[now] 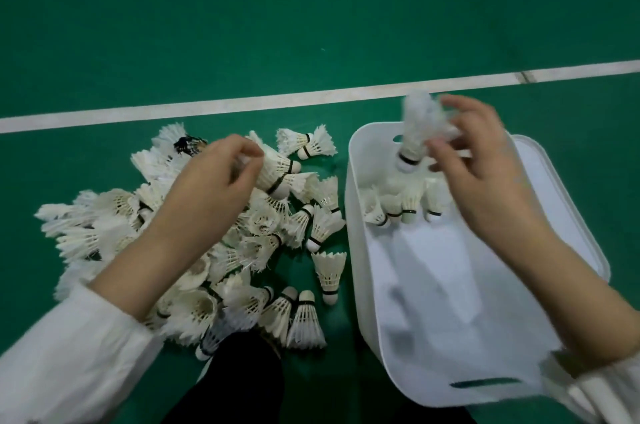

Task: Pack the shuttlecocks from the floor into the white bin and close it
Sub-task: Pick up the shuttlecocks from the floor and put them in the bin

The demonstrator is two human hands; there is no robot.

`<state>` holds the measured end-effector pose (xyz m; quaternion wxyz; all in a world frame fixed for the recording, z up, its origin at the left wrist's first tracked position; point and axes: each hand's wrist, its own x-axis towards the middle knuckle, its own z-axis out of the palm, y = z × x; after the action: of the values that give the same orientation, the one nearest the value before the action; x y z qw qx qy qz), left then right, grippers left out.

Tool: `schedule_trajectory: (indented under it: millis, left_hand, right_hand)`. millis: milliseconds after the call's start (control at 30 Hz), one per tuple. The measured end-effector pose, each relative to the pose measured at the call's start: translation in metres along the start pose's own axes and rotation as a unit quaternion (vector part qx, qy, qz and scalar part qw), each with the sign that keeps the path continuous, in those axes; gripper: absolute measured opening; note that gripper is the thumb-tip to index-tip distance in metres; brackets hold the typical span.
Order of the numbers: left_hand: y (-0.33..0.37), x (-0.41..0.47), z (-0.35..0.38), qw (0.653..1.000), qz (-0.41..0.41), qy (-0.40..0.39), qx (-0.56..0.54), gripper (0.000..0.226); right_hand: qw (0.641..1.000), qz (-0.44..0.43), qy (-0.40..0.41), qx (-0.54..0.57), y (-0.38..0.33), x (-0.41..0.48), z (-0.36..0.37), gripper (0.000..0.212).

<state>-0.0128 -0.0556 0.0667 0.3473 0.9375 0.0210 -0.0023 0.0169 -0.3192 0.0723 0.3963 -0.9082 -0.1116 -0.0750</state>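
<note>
Shuttlecock (415, 136) pinched in right grip (485, 177), cork down, axis upright; white bin (358, 243) straight below. Second shuttlecock (277, 169) pinched in left grip (207, 188), bin off to right of it.

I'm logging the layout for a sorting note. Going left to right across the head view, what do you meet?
left hand → lone shuttlecock on the floor → white bin, its left wall → held shuttlecock → right hand → lid, its right edge
</note>
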Motion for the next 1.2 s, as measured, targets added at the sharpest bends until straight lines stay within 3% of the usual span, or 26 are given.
schedule_trajectory:
  millis: [67, 167, 267, 367, 667, 967, 1100, 1133, 1200]
  left_hand:
    - [-0.004, -0.003, 0.005, 1.0, -0.014, -0.008, 0.004, 0.026]
    - [-0.009, -0.008, 0.018, 0.999, -0.018, -0.033, 0.005, 0.041]
    - [-0.011, -0.01, 0.028, 0.998, -0.017, -0.059, 0.021, 0.021]
    - [-0.009, -0.014, 0.035, 0.997, 0.01, -0.075, 0.028, 0.008]
    - [-0.014, -0.02, 0.052, 0.99, 0.081, -0.098, 0.053, 0.007]
    - [-0.018, -0.02, 0.056, 0.986, 0.109, -0.115, 0.043, 0.009]
    - [-0.018, -0.02, 0.048, 0.986, 0.109, -0.121, 0.032, 0.018]
    - [-0.017, -0.019, 0.045, 0.986, 0.114, -0.119, 0.032, 0.017]
    - [-0.017, -0.019, 0.037, 0.986, 0.12, -0.112, 0.024, 0.011]
  right_hand:
    - [0.995, 0.079, -0.026, -0.05, 0.03, -0.004, -0.005, 0.007]
    - [0.975, 0.144, -0.138, -0.099, 0.068, -0.025, 0.016, 0.016]
    - [0.948, 0.152, -0.255, -0.118, 0.083, -0.048, 0.049, 0.021]
    - [0.934, 0.134, -0.303, -0.135, 0.088, -0.058, 0.077, 0.024]
    - [0.944, 0.095, -0.273, -0.157, 0.099, -0.035, 0.113, 0.019]
    - [0.942, 0.122, -0.26, -0.172, 0.074, -0.034, 0.09, 0.037]
    - [0.975, 0.053, -0.131, -0.173, 0.024, -0.016, 0.048, 0.018]
    - [0.983, 0.026, -0.123, -0.137, 0.005, -0.01, 0.038, 0.016]
    - [0.98, -0.045, -0.184, -0.066, -0.035, -0.001, 0.03, 0.02]
